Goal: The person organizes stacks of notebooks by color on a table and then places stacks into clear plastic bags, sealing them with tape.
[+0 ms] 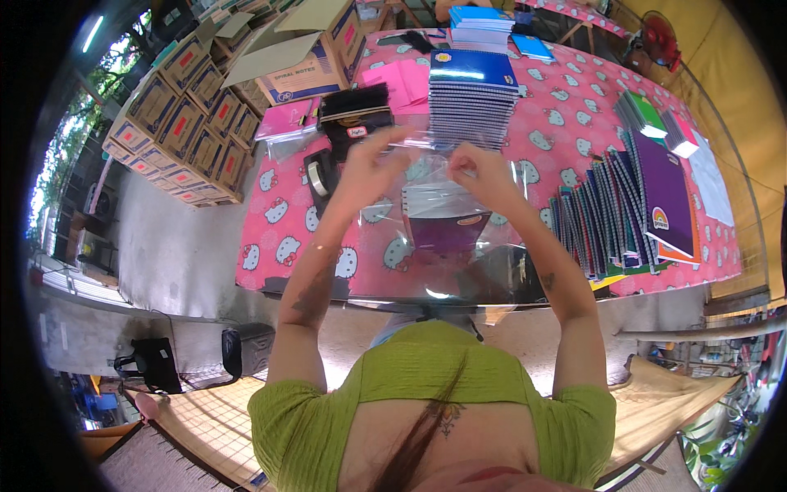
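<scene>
A stack of purple-covered notebooks point(447, 231) stands before me inside a clear plastic wrapper point(385, 215), its pages partly visible through the film. Above its far end, my left hand point(370, 168) has its fingers apart, beside a shiny clear edge of plastic. Close by on the right, my right hand point(485, 174) is closed, its fingers pinched at the wrapper's upper edge. Exactly what lies between those fingertips is partly hidden. A black tape dispenser point(318, 175) with a pale roll sits left of my left hand.
Behind my hands rises a tall pile of blue spiral notebooks point(473, 70). Spiral notebooks point(607, 209) lean in a row at right. A black pouch-like item point(354, 115) and pink sheets point(402, 82) lie at left. Cardboard boxes point(184, 123) are stacked beside the pink-covered table point(279, 221).
</scene>
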`<state>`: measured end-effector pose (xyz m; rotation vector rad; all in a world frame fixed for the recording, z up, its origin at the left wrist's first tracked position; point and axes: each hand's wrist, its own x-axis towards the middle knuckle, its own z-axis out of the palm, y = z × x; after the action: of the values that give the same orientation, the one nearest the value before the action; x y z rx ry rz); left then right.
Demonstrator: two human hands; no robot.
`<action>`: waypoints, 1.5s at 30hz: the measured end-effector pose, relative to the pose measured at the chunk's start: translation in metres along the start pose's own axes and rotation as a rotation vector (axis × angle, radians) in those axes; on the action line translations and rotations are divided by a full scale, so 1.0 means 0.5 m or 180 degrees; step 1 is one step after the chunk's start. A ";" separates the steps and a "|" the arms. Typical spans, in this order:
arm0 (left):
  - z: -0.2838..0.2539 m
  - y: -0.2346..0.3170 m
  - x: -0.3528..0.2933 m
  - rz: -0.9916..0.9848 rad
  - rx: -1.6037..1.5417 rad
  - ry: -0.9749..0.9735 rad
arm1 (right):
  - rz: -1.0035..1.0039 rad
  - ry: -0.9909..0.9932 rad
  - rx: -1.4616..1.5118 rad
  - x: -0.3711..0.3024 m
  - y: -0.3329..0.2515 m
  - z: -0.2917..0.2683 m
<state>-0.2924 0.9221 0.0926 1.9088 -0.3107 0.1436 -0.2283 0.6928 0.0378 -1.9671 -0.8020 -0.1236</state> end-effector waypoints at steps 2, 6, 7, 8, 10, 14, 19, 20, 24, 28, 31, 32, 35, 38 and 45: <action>0.018 -0.124 -0.015 -0.0331 0.0222 -0.0432 | 0.0036 0.0115 0.0297 -0.013 -0.006 0.003; 0.078 -0.196 -0.006 -0.0436 -0.0356 -0.0910 | 0.0076 0.0096 0.1076 0.004 0.051 -0.013; 0.082 -0.193 0.001 -0.0530 -0.0457 -0.0957 | -0.0065 0.0090 0.1034 0.018 0.069 -0.019; 0.085 -0.200 0.001 -0.0585 -0.0426 -0.0912 | 0.0148 -0.0516 0.1397 0.022 0.087 -0.027; 0.080 -0.174 -0.005 -0.0731 -0.0323 -0.1074 | 0.0616 -0.1702 0.2135 0.023 0.115 -0.042; 0.049 -0.133 -0.068 0.0758 0.1352 -0.0828 | 0.0115 -0.2048 0.0869 -0.051 0.047 -0.062; 0.089 -0.132 -0.100 0.1894 0.2692 -0.0443 | -0.0641 -0.0648 -0.0715 -0.135 0.005 0.001; 0.096 -0.142 -0.104 0.2227 0.2947 -0.0332 | -0.1045 -0.0464 -0.1029 -0.140 0.014 0.010; 0.092 -0.114 -0.109 0.1204 0.2078 -0.0551 | -0.0847 -0.0285 -0.1237 -0.140 -0.015 0.019; 0.096 -0.109 -0.075 0.0773 0.1861 -0.0383 | -0.0101 -0.0663 -0.0528 -0.111 -0.027 0.007; 0.136 -0.101 -0.062 0.0616 0.2407 -0.0132 | 0.0118 -0.0590 -0.0844 -0.073 -0.035 -0.006; 0.141 -0.100 -0.062 0.0624 0.2650 -0.0056 | -0.0424 -0.0328 -0.1406 -0.062 -0.043 -0.010; 0.132 -0.091 -0.028 0.1472 0.3131 0.0842 | 0.0041 -0.0655 -0.0615 -0.044 0.058 -0.040; 0.055 -0.200 0.028 -0.0152 0.0957 -0.0963 | 0.0947 -0.1185 0.0782 -0.038 0.082 -0.025; 0.086 -0.203 0.123 -0.1050 -0.0956 -0.1035 | 0.1137 -0.0909 0.1165 -0.043 0.080 -0.023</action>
<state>-0.2071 0.9058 0.0012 1.6528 -0.2150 -0.4157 -0.2191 0.6606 0.0051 -1.7615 -0.5878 0.4924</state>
